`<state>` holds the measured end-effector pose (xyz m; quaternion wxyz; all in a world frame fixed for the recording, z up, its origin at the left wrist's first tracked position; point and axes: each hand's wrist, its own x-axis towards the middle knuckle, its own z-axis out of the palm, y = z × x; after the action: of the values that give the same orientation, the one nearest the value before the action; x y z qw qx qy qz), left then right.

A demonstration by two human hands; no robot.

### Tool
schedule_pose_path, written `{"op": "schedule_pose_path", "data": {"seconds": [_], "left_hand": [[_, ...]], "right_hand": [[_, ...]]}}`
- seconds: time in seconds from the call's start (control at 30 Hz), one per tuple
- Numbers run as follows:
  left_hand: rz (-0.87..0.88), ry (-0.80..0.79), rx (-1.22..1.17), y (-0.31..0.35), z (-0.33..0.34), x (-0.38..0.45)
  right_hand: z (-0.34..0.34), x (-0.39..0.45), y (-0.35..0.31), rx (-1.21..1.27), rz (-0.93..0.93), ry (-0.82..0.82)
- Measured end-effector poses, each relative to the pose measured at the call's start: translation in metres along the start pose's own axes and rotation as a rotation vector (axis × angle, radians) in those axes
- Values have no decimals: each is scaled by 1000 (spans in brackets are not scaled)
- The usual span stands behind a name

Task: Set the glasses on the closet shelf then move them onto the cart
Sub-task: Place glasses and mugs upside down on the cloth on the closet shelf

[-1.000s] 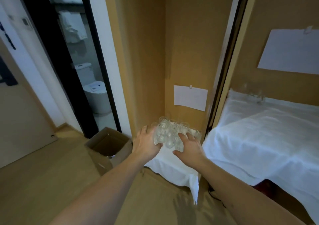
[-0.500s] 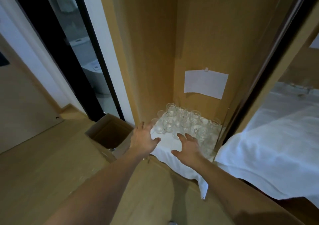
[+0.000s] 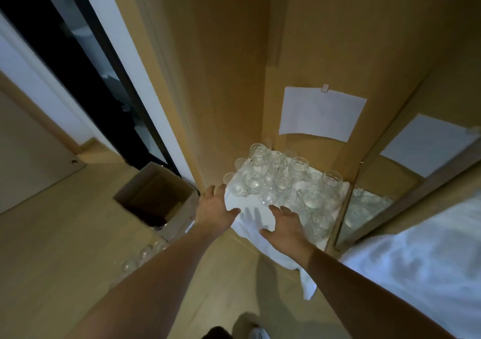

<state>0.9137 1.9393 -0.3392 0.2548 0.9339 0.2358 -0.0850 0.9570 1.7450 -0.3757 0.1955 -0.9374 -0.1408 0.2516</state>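
Both hands empty, fingers spread, left hand [image 3: 214, 208] and right hand [image 3: 285, 221] just short of glasses [image 3: 281, 180] crowded on cloth-covered closet shelf [image 3: 256, 220]; a careless grab could topple neighbours.

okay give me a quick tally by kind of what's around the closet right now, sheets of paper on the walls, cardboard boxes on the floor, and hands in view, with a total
Sheets of paper: 2, one on the closet's back wall, one further right.
Cardboard boxes: 1, open on the floor.
Hands: 2, left hand and right hand, both open.
Total: 5
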Motion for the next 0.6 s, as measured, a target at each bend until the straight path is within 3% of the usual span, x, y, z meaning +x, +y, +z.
{"op": "schedule_pose_path", "data": {"seconds": [0.6], "left_hand": [[-113, -154, -187, -45, 37, 148]], "right_hand": [[52, 139, -12, 89, 225, -80]]}}
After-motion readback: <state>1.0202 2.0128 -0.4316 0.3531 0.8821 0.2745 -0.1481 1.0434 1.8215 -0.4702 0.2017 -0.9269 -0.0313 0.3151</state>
